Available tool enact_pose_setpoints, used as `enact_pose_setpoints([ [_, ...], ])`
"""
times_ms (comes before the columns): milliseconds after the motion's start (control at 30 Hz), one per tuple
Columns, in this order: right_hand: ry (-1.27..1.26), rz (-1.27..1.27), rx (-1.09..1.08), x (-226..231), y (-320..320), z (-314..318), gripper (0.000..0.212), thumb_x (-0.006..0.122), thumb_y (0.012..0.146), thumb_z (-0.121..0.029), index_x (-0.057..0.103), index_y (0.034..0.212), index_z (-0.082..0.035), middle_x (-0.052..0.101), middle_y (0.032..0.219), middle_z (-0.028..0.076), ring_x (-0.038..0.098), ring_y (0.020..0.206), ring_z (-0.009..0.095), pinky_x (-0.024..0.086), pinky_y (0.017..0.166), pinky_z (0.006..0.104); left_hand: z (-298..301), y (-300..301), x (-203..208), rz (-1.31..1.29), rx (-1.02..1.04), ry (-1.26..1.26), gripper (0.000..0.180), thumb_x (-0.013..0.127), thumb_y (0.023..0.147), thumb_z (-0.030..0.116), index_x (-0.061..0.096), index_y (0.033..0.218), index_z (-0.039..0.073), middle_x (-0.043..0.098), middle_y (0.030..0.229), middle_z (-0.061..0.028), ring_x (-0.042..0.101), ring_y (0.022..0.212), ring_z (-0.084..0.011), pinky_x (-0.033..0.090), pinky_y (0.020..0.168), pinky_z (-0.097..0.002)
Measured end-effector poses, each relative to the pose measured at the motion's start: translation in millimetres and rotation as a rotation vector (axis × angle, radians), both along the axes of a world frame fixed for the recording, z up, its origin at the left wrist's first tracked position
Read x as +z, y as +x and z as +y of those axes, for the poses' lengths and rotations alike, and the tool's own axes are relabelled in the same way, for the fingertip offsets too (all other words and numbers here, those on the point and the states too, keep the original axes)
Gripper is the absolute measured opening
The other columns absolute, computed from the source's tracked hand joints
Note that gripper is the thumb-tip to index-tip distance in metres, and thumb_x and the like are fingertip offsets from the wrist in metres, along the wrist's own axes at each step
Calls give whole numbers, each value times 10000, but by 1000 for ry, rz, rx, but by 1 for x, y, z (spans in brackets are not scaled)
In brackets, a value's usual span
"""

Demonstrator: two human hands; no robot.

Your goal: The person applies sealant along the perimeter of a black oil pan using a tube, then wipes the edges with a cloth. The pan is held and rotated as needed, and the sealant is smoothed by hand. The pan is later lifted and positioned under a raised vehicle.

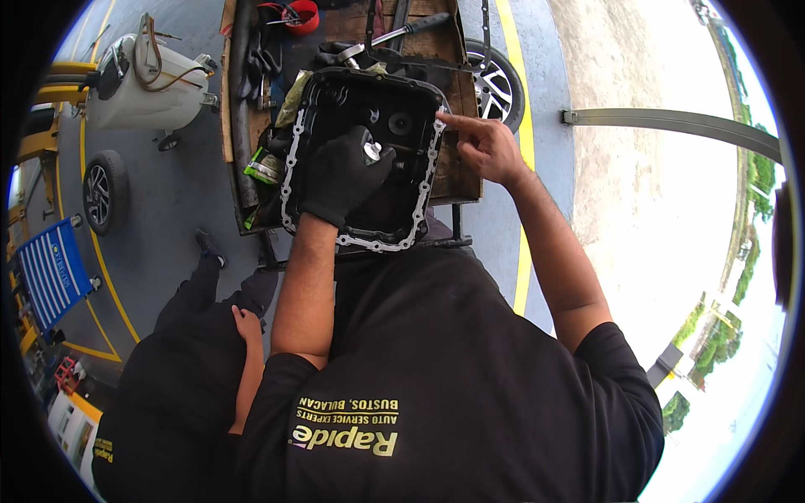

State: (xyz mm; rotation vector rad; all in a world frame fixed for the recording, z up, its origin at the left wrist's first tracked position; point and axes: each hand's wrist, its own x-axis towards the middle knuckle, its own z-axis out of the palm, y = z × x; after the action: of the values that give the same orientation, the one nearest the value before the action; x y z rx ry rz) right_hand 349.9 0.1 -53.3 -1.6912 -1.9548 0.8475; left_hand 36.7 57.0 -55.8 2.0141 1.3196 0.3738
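Note:
A black oil pan (369,220) lies across the workbench in front of me, its flange dotted with bolt holes. Pale grey covers the flange on the left, near and right sides, while the far side looks dark. My left hand (342,178), in a black glove, is over the pan's inside with its fingers closed round a small silver-coloured object (372,152). My bare right hand (490,149) is at the far right corner. Its index finger is stretched out with the tip touching the flange, and the other fingers are curled with nothing visible in them.
On the bench (466,172) lie a ratchet wrench (411,28), a red round container (303,15) and a green packet (263,166). A wheel (501,88) lies beyond the right edge. At left are a white tank (147,88), another wheel (106,193) and a co-worker (180,369).

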Motion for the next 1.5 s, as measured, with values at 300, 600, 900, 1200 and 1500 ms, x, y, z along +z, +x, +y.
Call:
enact_pose_setpoints([
  [300, -80, 222, -27, 8, -5, -12, 683, 596, 857, -60, 763, 1519, -71, 627, 735, 43, 581, 655, 125, 538, 702, 324, -2, 2, 0, -44, 15, 84, 502, 879, 950, 465, 755, 1120, 10, 797, 924, -248, 799, 900, -470, 625, 754, -549],
  [600, -323, 744, 10, 47, -71, -53, 941, 638, 917, 4, 356, 1812, -73, 709, 931, 54, 680, 874, 133, 565, 875, 308, -6, 14, 5, -166, -37, 158, 375, 870, 936, 399, 702, 948, 63, 753, 855, -214, 761, 828, -475, 578, 683, -550],
  [900, -345, 753, 11, 59, -83, -68, 1002, 614, 887, -38, 295, 1834, -112, 723, 933, 65, 686, 880, 152, 585, 919, 330, -11, 21, 33, -177, -122, 214, 293, 826, 885, 353, 707, 928, 89, 754, 847, -205, 763, 818, -471, 587, 689, -557],
  [1200, -360, 855, 15, 65, -84, -66, 907, 638, 908, -31, 379, 1776, -64, 693, 928, 49, 651, 872, 123, 549, 869, 304, -8, 21, 23, -103, -127, 206, 350, 820, 896, 400, 728, 992, 76, 767, 874, -214, 778, 856, -462, 611, 740, -565],
  [1500, -110, -61, -150, 30, -19, -22, 808, 703, 872, -131, 577, 1664, -225, 753, 955, 107, 767, 852, 306, 626, 816, 425, -8, 11, 2, -60, -93, 142, 440, 859, 922, 470, 733, 1045, 66, 784, 967, -193, 784, 914, -435, 613, 782, -543],
])
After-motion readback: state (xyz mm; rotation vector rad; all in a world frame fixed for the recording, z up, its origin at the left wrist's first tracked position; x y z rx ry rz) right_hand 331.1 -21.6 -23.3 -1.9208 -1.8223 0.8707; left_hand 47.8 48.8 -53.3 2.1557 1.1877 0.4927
